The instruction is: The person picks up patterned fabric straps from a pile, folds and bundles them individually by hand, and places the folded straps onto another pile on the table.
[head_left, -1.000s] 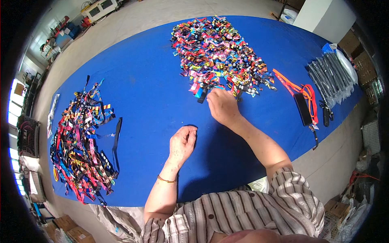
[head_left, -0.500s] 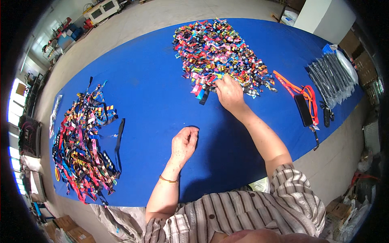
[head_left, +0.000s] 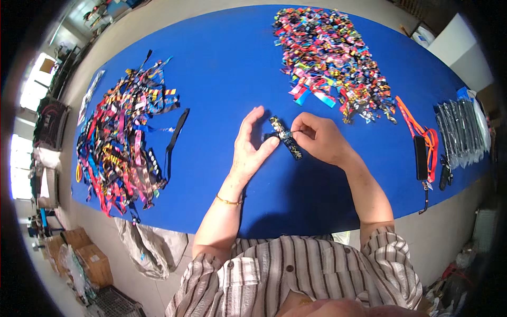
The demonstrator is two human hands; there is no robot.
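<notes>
Over the middle of the blue table [head_left: 222,63], my right hand [head_left: 322,140] pinches a short black fabric strap [head_left: 293,149] with a colourful print. My left hand [head_left: 249,148] is open on the strap's other side, fingers stretched and thumb apart, its thumb tip close to the strap; I cannot tell whether they touch. Beyond my right hand lies a dense spread of short, multicoloured fabric straps [head_left: 332,58]. A looser heap of longer patterned straps [head_left: 119,142] covers the table's left side, with one black strap [head_left: 177,137] at its right edge.
At the right lie an orange lanyard [head_left: 411,117], a black phone [head_left: 420,158] and a row of dark, plastic-wrapped packs [head_left: 459,134]. Cardboard boxes [head_left: 95,264] and a pale sack [head_left: 150,251] are on the floor at the lower left.
My right hand has drawn back from the strap spread toward me, now with a short black strap. My left hand has moved up beside it and its fingers have opened. The view has shifted.
</notes>
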